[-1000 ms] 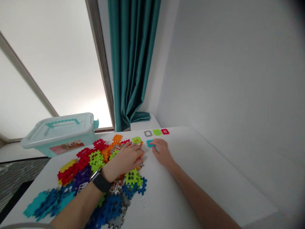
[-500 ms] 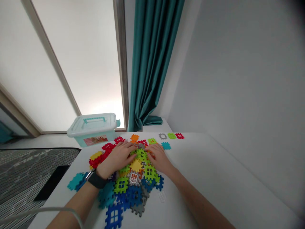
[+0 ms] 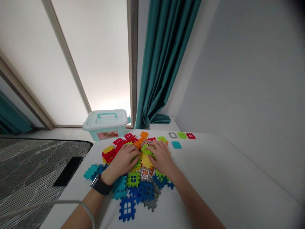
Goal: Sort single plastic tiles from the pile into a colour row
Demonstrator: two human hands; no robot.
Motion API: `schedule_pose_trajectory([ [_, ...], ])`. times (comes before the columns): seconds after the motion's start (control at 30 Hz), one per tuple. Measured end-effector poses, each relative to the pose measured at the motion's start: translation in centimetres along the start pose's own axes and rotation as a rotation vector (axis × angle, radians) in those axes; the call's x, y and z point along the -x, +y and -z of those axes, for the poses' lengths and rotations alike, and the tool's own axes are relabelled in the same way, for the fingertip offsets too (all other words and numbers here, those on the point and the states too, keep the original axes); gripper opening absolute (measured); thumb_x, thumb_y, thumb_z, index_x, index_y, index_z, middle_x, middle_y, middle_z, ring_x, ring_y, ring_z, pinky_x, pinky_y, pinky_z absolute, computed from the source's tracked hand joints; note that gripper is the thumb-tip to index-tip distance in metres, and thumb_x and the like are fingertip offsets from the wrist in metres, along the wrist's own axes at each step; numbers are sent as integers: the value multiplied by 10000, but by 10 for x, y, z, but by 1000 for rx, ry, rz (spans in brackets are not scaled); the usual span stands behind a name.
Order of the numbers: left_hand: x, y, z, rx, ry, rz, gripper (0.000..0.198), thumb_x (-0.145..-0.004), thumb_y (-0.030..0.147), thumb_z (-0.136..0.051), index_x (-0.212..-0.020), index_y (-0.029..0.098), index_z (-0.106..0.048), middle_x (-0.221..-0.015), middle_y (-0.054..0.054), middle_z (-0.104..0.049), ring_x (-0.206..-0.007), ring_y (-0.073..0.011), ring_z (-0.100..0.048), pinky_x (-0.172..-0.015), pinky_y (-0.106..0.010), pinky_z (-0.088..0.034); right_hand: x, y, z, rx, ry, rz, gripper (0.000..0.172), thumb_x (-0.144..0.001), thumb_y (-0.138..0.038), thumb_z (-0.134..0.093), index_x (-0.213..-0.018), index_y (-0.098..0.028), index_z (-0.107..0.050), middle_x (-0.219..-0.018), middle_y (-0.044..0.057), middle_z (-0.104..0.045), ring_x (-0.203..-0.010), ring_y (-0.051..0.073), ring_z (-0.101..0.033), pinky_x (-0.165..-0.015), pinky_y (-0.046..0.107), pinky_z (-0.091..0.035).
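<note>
A heap of coloured interlocking plastic tiles (image 3: pixel 133 178) lies on a white table (image 3: pixel 214 178). My left hand (image 3: pixel 122 160) rests on the heap's left part, fingers spread flat over red and green tiles. My right hand (image 3: pixel 162 157) lies on the heap's right part, fingers spread over green and yellow tiles. A black watch sits on my left wrist. Apart from the heap, a teal tile (image 3: pixel 176 145) lies alone, and behind it a grey tile (image 3: pixel 172 135), a green tile (image 3: pixel 182 135) and a red tile (image 3: pixel 190 136) stand in a row.
A pale teal lidded storage box (image 3: pixel 106 124) stands beyond the table's far left corner. A teal curtain (image 3: pixel 164 60) hangs behind, next to a window. A dark striped surface (image 3: pixel 30 168) with a black phone (image 3: pixel 68 170) lies at the left. A grey wall runs along the right.
The view has swung left. My right hand left the teal tile lying alone and moved onto the heap; both hands now lie over the heap's middle.
</note>
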State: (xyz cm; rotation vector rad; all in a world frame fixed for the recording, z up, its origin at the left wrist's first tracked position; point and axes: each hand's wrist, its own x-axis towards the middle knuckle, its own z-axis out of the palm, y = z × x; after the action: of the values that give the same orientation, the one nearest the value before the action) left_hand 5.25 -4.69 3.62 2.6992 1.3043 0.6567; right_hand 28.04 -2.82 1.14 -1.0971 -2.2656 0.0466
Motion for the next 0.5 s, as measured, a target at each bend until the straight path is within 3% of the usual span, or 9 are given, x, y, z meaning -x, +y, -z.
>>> schedule_pose_trajectory([
  [0.3, 8, -1, -4, -6, -13, -9, 220, -940, 251, -587, -1144, 227, -663, -1235, -89, -616, -1185, -283, -532, -1053, -505, -446, 28, -2, 1, 6, -84, 49, 602, -792, -131, -675, -1358, -318, -592, -1447, 104, -516, -1392, 344, -411, -1146, 605, -366],
  [0.5, 7, 1, -14, -24, -14, 9, 193, -956, 266, -575, -1108, 215, -681, -1197, -89, -637, -1154, -282, -550, -1028, -493, -450, 24, -7, -5, 2, -81, 20, 566, -824, -118, -639, -1365, -268, -568, -1375, 118, -573, -1349, 344, -442, -1142, 607, -366],
])
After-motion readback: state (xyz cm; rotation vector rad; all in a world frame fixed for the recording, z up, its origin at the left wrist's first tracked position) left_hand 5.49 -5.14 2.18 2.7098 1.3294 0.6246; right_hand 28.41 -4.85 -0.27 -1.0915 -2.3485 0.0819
